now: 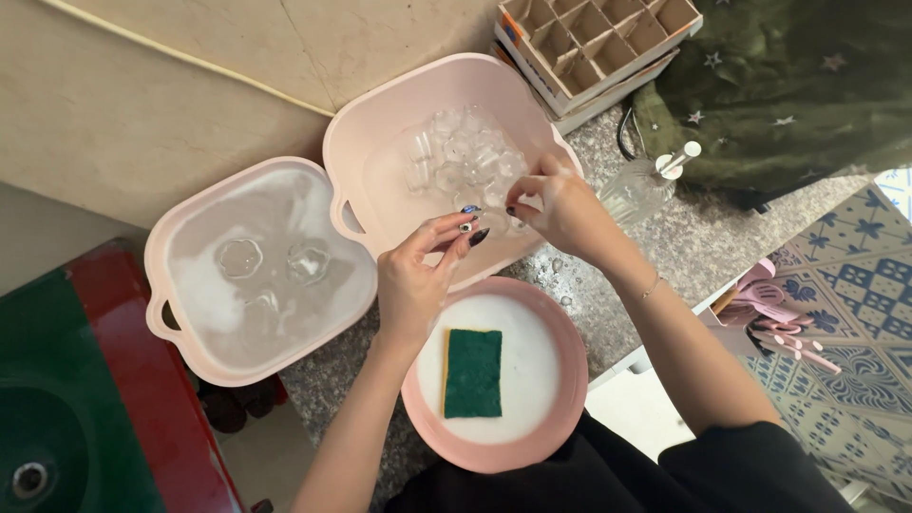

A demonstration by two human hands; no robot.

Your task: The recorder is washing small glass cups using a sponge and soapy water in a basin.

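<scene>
My left hand (418, 275) and my right hand (559, 207) meet over the near rim of a pink square tub (380, 114) that holds several clear small glasses (461, 157). Together the fingers of both hands pinch one clear small glass (496, 220), which is hard to see between them. To the left, a second pink tub (190, 332) of cloudy soapy water has clear glasses (239, 256) sunk in it. Just below my hands sits a round pink bowl (565, 380) of white foamy water with a green sponge (473, 372) floating on it.
A cardboard divider box (594, 43) stands at the back right beside dark green star-patterned cloth (788, 85). A glass dispenser bottle (646, 185) lies on the speckled granite counter (693, 247). A red and green tub (85, 399) sits lower left. Pink utensils (779, 328) lie right.
</scene>
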